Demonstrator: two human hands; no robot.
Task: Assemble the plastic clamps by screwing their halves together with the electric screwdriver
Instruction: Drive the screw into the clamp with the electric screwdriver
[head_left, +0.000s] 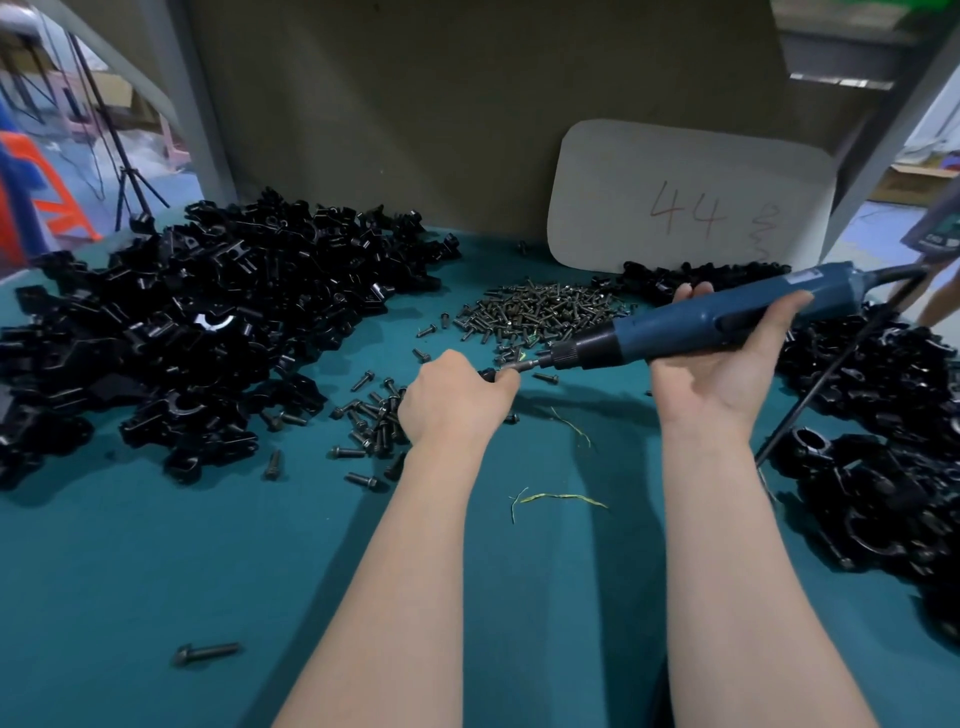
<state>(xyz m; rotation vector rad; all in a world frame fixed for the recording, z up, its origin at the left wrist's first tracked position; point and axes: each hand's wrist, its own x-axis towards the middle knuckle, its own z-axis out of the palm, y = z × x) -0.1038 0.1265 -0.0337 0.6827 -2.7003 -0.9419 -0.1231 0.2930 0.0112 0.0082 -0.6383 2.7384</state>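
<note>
My right hand (727, 358) grips the blue electric screwdriver (691, 322), held nearly level with its bit pointing left. The bit tip meets a small black clamp part (489, 373) that my left hand (457, 400) holds, fingers curled round it; most of the part is hidden by the hand. A big heap of loose black clamp halves (197, 322) lies at the left. Dark screws (540, 312) form a pile behind my hands, with a smaller scatter (371, 421) left of my left hand.
More black clamps (893, 467) are heaped at the right, with the screwdriver's black cable (810, 400) running over them. A white card marked 44 (685, 202) leans on the back wall. The table has a teal cover (208, 571); a single screw (205, 652) lies near its front.
</note>
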